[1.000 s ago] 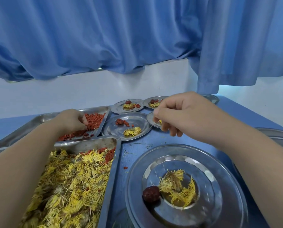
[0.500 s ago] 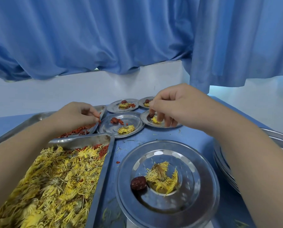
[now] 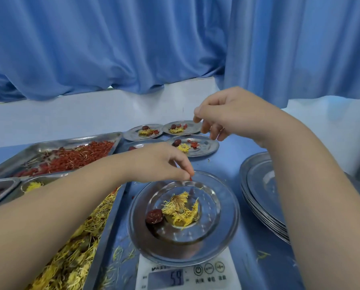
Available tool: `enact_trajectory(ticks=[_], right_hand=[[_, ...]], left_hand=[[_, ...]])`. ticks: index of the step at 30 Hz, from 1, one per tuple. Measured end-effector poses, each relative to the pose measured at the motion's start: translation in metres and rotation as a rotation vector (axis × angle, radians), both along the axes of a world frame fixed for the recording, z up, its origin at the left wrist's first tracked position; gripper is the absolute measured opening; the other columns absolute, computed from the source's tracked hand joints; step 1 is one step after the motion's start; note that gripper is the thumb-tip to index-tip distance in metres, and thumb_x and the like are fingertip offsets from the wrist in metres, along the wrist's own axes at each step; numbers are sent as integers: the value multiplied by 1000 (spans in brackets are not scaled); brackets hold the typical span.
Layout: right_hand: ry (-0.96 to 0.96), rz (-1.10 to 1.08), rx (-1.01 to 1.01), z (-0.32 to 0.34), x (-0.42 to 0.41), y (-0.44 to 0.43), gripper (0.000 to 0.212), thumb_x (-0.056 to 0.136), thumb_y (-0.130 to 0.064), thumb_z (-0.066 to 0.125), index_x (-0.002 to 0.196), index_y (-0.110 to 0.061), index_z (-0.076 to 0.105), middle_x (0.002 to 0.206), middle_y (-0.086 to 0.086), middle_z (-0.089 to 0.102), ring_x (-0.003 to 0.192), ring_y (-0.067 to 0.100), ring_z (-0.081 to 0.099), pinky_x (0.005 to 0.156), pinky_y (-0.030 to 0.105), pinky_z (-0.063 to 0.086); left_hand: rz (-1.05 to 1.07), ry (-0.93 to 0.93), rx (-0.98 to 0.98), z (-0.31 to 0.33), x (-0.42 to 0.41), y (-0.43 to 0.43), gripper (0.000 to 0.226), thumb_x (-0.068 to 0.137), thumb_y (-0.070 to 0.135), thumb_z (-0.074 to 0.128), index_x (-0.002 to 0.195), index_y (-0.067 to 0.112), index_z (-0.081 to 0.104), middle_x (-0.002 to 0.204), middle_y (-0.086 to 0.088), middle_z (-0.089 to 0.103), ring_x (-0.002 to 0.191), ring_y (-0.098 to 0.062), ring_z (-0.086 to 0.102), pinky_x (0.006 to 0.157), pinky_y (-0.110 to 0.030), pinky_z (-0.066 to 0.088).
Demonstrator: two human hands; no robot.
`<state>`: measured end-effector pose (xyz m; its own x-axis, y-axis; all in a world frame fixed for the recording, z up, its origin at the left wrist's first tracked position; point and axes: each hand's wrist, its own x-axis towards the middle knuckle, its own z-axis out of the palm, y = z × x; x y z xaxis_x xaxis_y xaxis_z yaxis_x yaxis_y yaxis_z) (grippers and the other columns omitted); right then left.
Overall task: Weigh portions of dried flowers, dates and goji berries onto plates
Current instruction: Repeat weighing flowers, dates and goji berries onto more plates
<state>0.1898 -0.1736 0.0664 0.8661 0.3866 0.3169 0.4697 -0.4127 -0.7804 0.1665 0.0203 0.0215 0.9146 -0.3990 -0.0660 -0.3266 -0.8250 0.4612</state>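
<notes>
Your left hand (image 3: 160,162) pinches a goji berry (image 3: 191,178) just over the plate (image 3: 225,208) on the scale (image 3: 208,275) at lower centre, probably so its weight counts. Your right hand (image 3: 227,114) hovers curled at upper right; whether it holds anything is unclear.

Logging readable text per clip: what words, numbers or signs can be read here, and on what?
"59" on the scale display.
Brand mark above the display: too blurred to read.
Labels under the three buttons: too blurred to read.
</notes>
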Motion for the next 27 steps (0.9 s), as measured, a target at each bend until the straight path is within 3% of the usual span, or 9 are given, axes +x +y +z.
enact_trajectory(ticks=[3,8,11,15,21,24,27], right_hand=[[11,13,-49,1,-1,-3,21,90,-29,59,82,-14,72,68,-2,71,56,11,63,56,23,54],[12,25,-117,5,-8,-6,21,90,-30,59,84,-14,71,75,0,72,61,14,65,59,25,54],[11,23,-129,8,-13,-9,20,90,-31,59,83,-17,71,74,-2,72,62,14,68,61,26,55],[-6,5,-158,12,-22,-13,20,89,-34,59,83,-20,71,74,-3,72,65,13,69,62,27,53],[-117,-26,-178,21,-47,-13,21,87,-39,59,81,-23,71,72,-8,72,63,9,69,68,32,57],[-207,-74,-204,18,-64,-10,24,87,-37,58,78,-19,70,72,-3,71,61,11,68,68,35,57],[-245,-107,-293,8,-81,-15,25,87,-35,57,74,-17,69,71,0,70,67,14,66,62,30,53]], left_hand=[[-5,-53,-8,2,-3,2,12,90,38,64,97,39,73,94,27,68,88,4,63,79,-13,49],[41,-137,-86,4,-7,1,14,84,21,73,87,34,73,84,19,72,76,1,64,70,-10,48],[74,-193,-107,0,-9,-1,16,79,18,77,82,32,70,77,27,66,67,6,59,62,-7,45],[117,-237,-164,-7,-9,0,15,77,21,79,82,31,71,79,13,68,67,9,58,62,-5,43],[116,-230,-187,-15,-13,7,23,83,15,72,86,38,69,85,17,71,80,4,64,71,-10,49],[136,-234,-167,-18,-15,9,34,84,5,65,84,39,69,87,17,70,80,7,62,67,-6,47],[172,-276,-140,-17,-17,7,31,82,8,69,81,38,67,90,15,67,76,7,59,63,-4,44]])
